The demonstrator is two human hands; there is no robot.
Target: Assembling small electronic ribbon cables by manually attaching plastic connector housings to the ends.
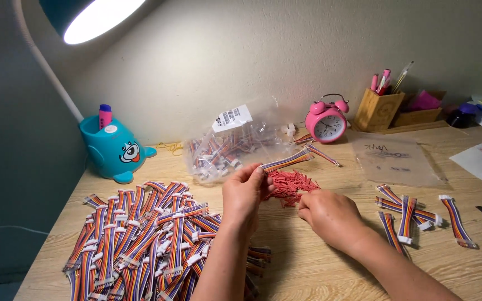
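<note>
Rainbow-striped ribbon cable [287,161], red ties [289,184], pink alarm clock [326,122], teal lamp base [114,150].

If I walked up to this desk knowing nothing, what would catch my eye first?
Probably the big heap of rainbow-striped ribbon cables at the front left of the wooden desk. Next, the left hand holding one such cable above a small pile of red twist ties, which the right hand touches. A round pink alarm clock stands by the wall.

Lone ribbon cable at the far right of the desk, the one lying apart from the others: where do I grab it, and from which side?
Grip the lone ribbon cable across its flat striped middle, coming straight down from above. It lies flat on the desk, white connectors at both ends, bare wood either side, so fingers should fit at its long edges. The right hand is nearer; the left hand holds another cable.
</note>
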